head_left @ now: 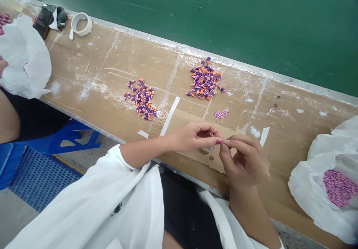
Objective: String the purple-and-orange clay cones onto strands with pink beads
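Observation:
My left hand (197,135) is closed in a pinch, with a tiny purple-and-orange figure (212,134) partly showing at its fingers. Its fingertips meet those of my right hand (246,159), which pinches something too small to make out. Beneath the hands, a small clear round dish (207,149) is partly hidden on a cardboard sheet (190,120). Just beyond lies a little heap of pink-purple bits (221,114). Two piles of similar figures, the right pile (204,79) and the left pile (143,99), rest farther out on the table.
At right stands a white bag (304,185) holding many pink pieces (339,187). A tape roll (81,24), a black object (44,21) and a thin stick (87,66) lie at left. Another person's hand (2,65) is beside a white bag (33,60). A blue stool (44,167) stands below.

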Demonstrator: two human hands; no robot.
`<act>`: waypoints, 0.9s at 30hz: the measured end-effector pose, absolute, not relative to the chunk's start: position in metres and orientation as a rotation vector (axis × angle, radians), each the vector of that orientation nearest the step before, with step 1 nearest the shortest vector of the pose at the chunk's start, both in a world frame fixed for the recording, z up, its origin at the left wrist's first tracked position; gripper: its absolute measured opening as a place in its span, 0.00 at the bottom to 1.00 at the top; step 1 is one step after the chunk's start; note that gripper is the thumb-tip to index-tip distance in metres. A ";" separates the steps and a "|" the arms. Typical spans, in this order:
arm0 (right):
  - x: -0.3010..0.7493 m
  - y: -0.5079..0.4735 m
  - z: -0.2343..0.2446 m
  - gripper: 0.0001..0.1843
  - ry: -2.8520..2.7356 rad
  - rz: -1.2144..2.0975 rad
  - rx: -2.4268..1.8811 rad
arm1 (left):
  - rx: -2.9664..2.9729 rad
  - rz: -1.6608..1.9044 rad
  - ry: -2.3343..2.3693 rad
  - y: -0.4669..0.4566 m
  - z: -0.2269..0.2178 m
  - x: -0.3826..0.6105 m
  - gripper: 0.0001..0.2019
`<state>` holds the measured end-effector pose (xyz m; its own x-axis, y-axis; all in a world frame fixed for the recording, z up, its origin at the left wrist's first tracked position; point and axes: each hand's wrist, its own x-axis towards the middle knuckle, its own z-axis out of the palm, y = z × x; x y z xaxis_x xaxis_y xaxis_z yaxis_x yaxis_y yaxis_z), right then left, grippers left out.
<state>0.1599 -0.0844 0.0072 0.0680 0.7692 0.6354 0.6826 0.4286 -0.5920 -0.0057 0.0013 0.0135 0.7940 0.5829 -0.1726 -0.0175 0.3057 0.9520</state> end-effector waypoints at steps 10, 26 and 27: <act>0.156 -0.086 0.005 0.11 -1.533 0.289 -1.291 | 1.638 0.566 0.536 -0.003 0.009 -0.005 0.16; 0.172 -0.079 0.019 0.12 -1.704 0.499 -1.196 | 1.930 0.817 0.290 0.006 -0.003 -0.007 0.13; 0.174 -0.079 0.020 0.12 -1.706 0.501 -1.193 | 1.875 0.824 0.306 0.006 -0.002 -0.007 0.12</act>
<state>0.1744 -0.0790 0.0200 -0.0619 0.8807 0.4697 0.4866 0.4375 -0.7562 -0.0066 0.0059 -0.0024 0.7332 0.5473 0.4035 -0.1510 -0.4476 0.8814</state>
